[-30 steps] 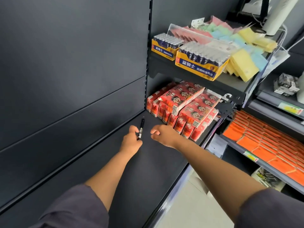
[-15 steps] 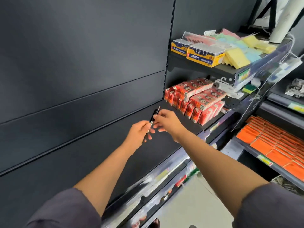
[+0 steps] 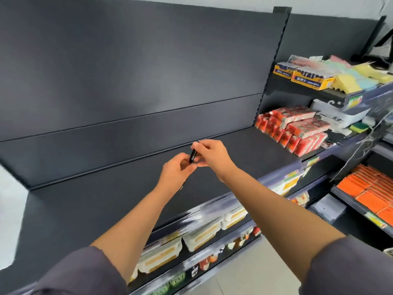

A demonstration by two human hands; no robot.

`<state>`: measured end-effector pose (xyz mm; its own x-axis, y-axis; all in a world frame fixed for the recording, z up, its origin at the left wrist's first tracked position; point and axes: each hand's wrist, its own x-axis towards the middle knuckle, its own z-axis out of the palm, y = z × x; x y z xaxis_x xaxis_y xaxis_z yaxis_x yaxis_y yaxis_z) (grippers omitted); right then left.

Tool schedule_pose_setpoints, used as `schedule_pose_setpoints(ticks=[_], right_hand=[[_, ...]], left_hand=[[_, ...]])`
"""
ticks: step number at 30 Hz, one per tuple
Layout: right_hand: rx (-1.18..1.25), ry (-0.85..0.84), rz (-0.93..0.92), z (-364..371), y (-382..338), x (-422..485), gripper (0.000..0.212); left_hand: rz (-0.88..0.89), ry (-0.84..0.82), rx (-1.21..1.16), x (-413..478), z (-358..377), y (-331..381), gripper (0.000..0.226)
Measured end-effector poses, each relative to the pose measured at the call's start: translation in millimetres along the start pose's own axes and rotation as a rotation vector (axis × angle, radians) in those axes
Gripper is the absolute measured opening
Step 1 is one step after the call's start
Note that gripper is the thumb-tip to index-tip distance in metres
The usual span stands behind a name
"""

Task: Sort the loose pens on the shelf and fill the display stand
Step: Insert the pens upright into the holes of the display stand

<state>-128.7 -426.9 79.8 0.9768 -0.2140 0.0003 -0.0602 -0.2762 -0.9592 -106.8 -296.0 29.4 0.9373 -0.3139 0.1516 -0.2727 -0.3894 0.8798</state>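
A black pen (image 3: 193, 155) stands almost upright between my two hands, above the dark shelf (image 3: 106, 199). My left hand (image 3: 175, 172) pinches its lower part with fingers curled. My right hand (image 3: 210, 153) grips the upper part from the right, covering the pen's top end. No display stand and no other loose pens are in view.
Red cartons (image 3: 291, 129) are stacked at the shelf's right end. Above them sit yellow battery boxes (image 3: 309, 78) and pastel sponges (image 3: 348, 79). Orange packs (image 3: 372, 188) fill a lower rack at right. White tubs (image 3: 200, 236) line the shelf below.
The view has swung left, so the stocked bay moved to the right edge. The pen was in my left hand alone; now both hands grip it, further left along the shelf.
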Motion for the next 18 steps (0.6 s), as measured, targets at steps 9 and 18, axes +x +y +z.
schedule_pose_setpoints(ticks=[9,18], right_hand=[[0.071,-0.11,-0.077,207,-59,-77,0.011],[-0.043,-0.348,-0.264,345,-117,-129,0.012]], left_hand=[[-0.002,0.163,0.157,-114,-191,-77,0.008],[-0.055,0.414,0.207,-216,-323,-108,0.006]])
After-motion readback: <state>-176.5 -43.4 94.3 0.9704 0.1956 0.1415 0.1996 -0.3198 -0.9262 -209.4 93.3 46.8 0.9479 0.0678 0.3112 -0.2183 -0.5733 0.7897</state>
